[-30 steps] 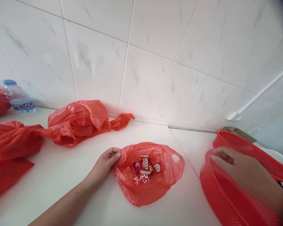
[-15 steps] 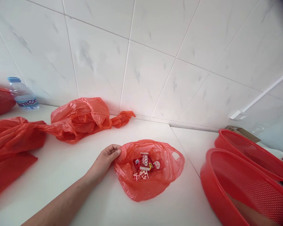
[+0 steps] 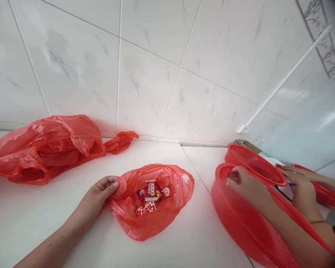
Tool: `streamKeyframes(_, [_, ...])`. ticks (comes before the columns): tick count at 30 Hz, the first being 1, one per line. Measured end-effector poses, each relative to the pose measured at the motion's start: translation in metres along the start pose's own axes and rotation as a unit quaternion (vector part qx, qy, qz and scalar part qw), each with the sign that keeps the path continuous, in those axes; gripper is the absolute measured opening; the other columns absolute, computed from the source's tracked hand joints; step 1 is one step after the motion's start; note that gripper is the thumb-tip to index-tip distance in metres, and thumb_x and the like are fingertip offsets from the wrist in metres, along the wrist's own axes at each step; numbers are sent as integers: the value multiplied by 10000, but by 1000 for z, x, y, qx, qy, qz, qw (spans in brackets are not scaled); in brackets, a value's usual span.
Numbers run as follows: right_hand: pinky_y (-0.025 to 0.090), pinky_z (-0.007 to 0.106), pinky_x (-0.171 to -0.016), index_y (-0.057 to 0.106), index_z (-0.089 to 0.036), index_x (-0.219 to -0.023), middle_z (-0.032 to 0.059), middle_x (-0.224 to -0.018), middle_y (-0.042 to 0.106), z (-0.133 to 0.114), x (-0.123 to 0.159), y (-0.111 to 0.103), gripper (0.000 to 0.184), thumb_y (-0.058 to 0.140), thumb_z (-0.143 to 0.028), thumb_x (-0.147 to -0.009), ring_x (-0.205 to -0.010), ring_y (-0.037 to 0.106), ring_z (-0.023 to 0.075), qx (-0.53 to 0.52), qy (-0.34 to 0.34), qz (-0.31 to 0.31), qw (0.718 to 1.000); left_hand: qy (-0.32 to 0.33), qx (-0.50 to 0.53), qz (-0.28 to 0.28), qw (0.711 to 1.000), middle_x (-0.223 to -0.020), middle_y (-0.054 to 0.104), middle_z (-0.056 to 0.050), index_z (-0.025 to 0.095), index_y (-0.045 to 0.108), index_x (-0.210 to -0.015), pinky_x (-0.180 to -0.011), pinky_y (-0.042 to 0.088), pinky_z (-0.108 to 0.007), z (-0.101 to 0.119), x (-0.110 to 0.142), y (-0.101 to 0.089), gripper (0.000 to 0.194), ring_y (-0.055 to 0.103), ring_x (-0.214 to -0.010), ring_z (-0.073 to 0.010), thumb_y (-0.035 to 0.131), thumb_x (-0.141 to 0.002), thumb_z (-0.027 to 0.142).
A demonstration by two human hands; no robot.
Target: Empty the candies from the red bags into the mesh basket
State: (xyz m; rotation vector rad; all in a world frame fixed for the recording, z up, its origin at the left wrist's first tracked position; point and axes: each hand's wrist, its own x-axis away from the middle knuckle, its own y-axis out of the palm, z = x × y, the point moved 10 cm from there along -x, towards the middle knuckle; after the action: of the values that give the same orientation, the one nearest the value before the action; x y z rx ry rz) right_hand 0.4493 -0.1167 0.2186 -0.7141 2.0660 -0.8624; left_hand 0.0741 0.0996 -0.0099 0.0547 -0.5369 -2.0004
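My left hand [image 3: 102, 191] pinches the left rim of an open red plastic bag [image 3: 145, 230], thumb inside and fingers behind. In the bag lie several small wrapped sweets: a dark red packet [image 3: 151, 190] with white lettering and a red-and-white flowered packet [image 3: 145, 209] among them. Over the left end of a large red plastic basket [image 3: 226, 219], to the right of the bag, is my right hand [image 3: 244, 182]. Its fingers are closed on a small dark red packet [image 3: 234, 176], partly hidden and blurred. The basket's contents are out of sight.
Another red basket [image 3: 252, 160] stands behind the large one. Farther right, a co-worker's hands [image 3: 298, 180] are by another red basket [image 3: 331, 199]. Crumpled red bags [image 3: 58, 145] lie at the left against the tiled wall [image 3: 145, 82]. A cardboard box [image 3: 249, 146] sits at the back.
My right hand has risen out of the large basket, now with a small packet in its fingers. The view has swung right, bringing the co-worker's hands in. My left hand keeps its hold on the bag.
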Motion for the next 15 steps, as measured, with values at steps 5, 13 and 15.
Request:
streamKeyframes(5, [473, 301, -566, 490, -272, -1091, 33, -857, 678, -74, 29, 49, 395, 605, -435, -751, -715, 657, 221, 94, -81, -1, 992, 15, -3, -10, 1000, -762, 690, -20, 199, 617, -859, -580, 480, -259, 4, 2, 5, 235, 627, -618, -158, 703, -732, 377])
streamKeyframes(13, [512, 332, -683, 447, -272, -1188, 22, -957, 668, -164, 65, 142, 395, 540, -377, -818, -799, 657, 210, 62, -235, -154, 958, 48, 3, -18, 999, -756, 666, -22, 186, 605, -854, -601, 465, -259, 5, 1, 4, 230, 615, -639, -156, 676, -762, 385])
streamKeyframes(15, [520, 327, -705, 469, -278, -1155, 31, -1052, 633, -157, 58, 141, 335, 504, -407, -848, -868, 644, 202, 44, -212, -130, 967, 49, 11, -21, 999, -753, 666, -20, 189, 603, -853, -599, 459, -256, 4, 1, 4, 232, 611, -637, -154, 673, -764, 391])
